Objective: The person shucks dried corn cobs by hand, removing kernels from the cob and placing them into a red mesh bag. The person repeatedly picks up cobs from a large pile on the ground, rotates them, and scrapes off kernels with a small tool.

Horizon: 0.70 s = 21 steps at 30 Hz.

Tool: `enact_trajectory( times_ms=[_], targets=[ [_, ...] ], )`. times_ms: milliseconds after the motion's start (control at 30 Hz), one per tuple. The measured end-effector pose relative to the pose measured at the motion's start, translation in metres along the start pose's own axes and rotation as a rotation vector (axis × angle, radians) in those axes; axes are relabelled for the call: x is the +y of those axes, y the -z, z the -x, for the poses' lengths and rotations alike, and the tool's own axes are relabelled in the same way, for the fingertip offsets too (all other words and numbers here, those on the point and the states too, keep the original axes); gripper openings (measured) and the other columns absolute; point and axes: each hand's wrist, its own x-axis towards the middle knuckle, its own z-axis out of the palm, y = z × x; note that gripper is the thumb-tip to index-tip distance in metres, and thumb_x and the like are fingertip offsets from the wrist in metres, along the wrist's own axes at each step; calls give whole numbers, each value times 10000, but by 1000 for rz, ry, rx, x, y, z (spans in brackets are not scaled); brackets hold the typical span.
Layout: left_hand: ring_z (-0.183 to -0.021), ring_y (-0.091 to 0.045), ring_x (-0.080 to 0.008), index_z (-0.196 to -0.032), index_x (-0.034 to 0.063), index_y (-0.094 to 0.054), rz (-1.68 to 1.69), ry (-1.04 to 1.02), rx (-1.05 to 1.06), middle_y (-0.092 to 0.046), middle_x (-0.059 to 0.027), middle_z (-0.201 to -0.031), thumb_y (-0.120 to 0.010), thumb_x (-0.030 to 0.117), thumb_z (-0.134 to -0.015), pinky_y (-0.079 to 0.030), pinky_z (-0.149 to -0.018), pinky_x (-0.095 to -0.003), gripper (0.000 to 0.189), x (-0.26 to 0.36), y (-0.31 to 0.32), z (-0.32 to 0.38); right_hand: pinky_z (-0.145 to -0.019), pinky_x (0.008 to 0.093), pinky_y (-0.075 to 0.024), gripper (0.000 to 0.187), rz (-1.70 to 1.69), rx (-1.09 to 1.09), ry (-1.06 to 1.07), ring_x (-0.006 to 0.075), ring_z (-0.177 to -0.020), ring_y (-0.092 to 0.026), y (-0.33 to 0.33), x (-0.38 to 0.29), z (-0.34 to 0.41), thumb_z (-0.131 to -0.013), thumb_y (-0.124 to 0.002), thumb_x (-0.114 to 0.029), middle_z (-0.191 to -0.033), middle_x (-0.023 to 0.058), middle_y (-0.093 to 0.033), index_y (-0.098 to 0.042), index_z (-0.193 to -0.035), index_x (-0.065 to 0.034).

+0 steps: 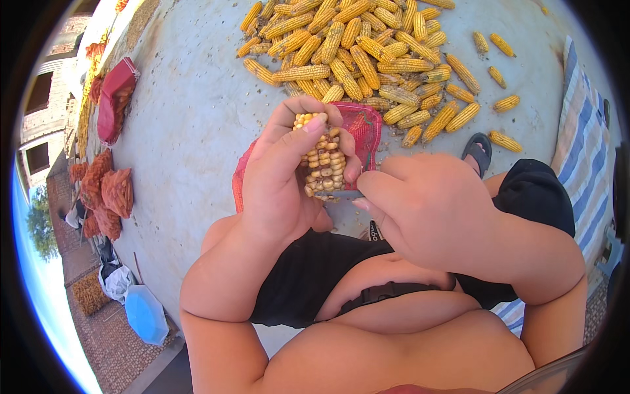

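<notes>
My left hand [290, 162] is wrapped around an ear of corn [325, 162], its thumb on the upper kernels. Some kernels on the ear look pale, others brownish, with gaps between them. Close by on the right, my right hand [418, 207] is curled, thumb near the index finger; whether anything small sits between them cannot be told. Behind both hands lies a red mesh bag [366, 130], partly hidden by my left hand. Beyond it spreads a pile of yellow corn ears [354, 54] on the concrete floor [192, 98].
Loose corn ears [505, 141] lie right of the pile near my sandalled foot [477, 150]. A striped blue and white sheet [583, 162] runs along the right. At left are a red sack [115, 103], filled mesh sacks [117, 192] and a blue umbrella [146, 315].
</notes>
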Motion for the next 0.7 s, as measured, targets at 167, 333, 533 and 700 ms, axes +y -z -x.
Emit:
enact_trajectory(
  times_ms=[167,333,533,700],
  targets=[
    [-1026,-660,-254,-1330,93,-559,-102,6,-44,-592,-133,-1310,-583,202,-1127,-583,-774,-401,232,4,5,0,-598,439,-541,164,5,-80,2,311,-688,-688,1,1,1,-910,-812,-171,-795,77,-636,-715,-1003,-77],
    [-1020,-671,-261,-1340,83,-559,-131,35,-22,-592,-138,-1319,-599,200,-1119,-591,-775,-410,253,6,4,1,-601,438,-543,153,-5,-61,4,311,-695,-693,2,1,1,-917,-805,-176,-801,78,-643,-709,-981,-76],
    [-1068,-748,-339,-1444,76,-536,-146,107,6,-629,-200,-1410,-536,254,-1164,-651,-880,-475,332,7,6,1,-598,440,-540,160,9,-52,5,319,-691,-691,2,1,0,-922,-805,-191,-794,82,-645,-690,-926,-79],
    [-1175,-754,-368,-1607,69,-455,-56,77,-46,-568,-247,-1590,-436,324,-1212,-662,-981,-514,471,8,4,2,-597,447,-538,181,14,-101,-7,326,-692,-692,4,1,0,-918,-810,-203,-783,89,-648,-676,-904,-82]
  ],
)
